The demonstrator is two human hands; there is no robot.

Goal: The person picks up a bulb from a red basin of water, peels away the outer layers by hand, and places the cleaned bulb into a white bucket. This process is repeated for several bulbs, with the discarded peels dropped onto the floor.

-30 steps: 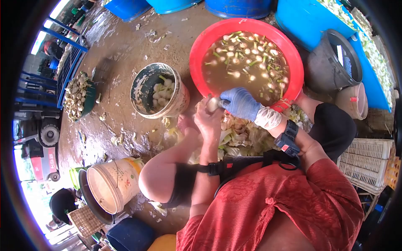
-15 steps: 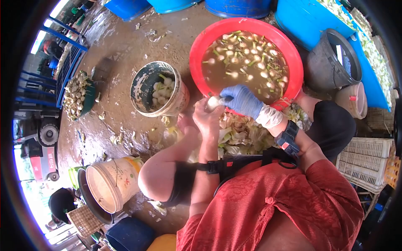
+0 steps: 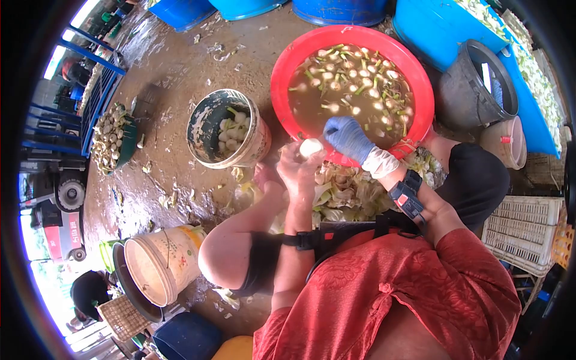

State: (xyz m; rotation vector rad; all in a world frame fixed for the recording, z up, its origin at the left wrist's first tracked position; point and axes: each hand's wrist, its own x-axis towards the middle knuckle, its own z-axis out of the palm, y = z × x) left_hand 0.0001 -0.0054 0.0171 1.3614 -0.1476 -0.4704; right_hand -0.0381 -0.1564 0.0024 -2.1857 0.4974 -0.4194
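So the bare left hand has its fingers closed around one peeled white bulb, held up just off the near-left edge of the red tub. The blue-gloved right hand is just to the right, apart from that bulb and over the tub's near edge. Its fingers are curled in pretty tight, but I can't tell if anything's tucked inside.

The tub's full of murky brown water with loads of stemmed bulbs floating in it, mostly toward the far and right edges, while the near-left part is mostly just water. Right under the hands, by the near edge, there's a messy leaf pile.

Left of the tub is a grubby upright bucket with some pale bulbs heaped against its right wall. Way over by the left edge of the wet floor is a green basin piled with more bulbs. Right of the tub there's a black bucket, tilted, with a smaller pinkish bucket just beside it.
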